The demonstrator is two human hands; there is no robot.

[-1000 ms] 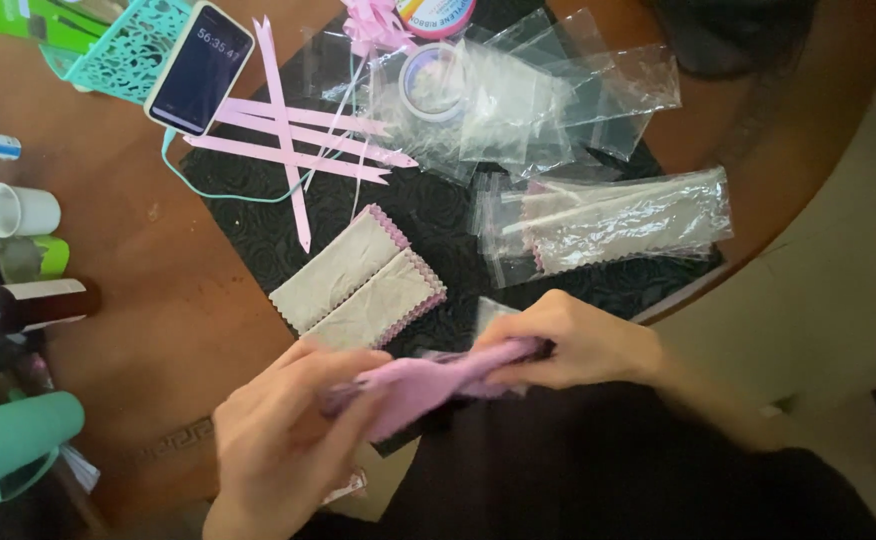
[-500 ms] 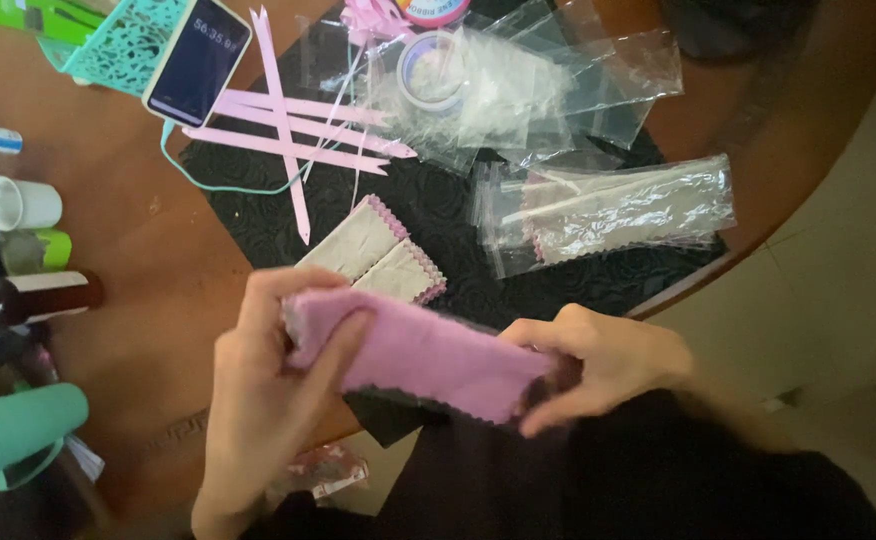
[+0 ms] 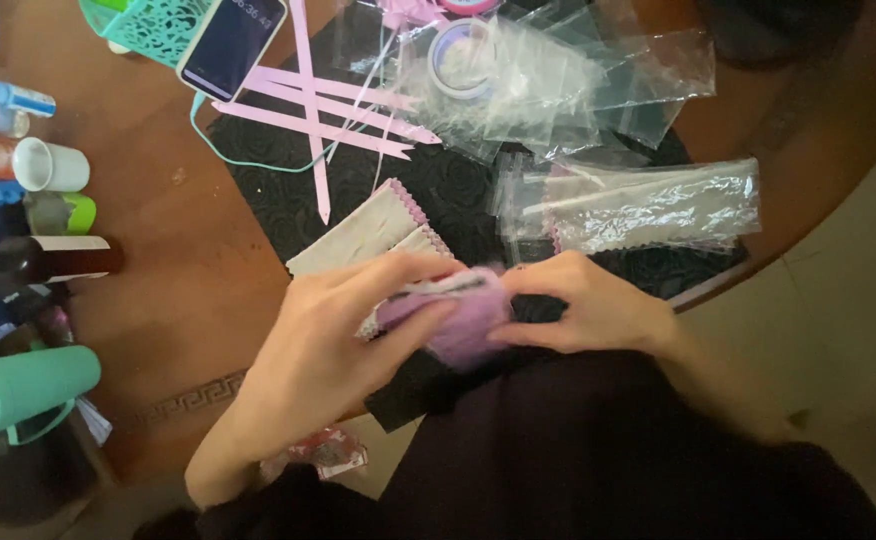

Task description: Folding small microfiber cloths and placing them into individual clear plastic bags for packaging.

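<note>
- Head view: the left hand (image 3: 328, 340) and the right hand (image 3: 583, 305) meet over the near edge of the tabletop (image 3: 168, 260), both closed on a small lilac cloth (image 3: 453, 315) bunched between them.
- Step in hand, as judged: folding or compacting the cloth; it is blurred, so its exact fold cannot be told.
- Left hand: fingers curled narrowly, thumb and fingertips pinching the cloth's left side.
- Right hand: fingers bent close, gripping the cloth's right side.
- Next move would call for a firm, even pinch so the bundle keeps its shape.
- Nearby: folded grey cloths (image 3: 373, 230) on a black mat (image 3: 458, 190); clear plastic bags (image 3: 648, 205) toward the right edge.
</note>
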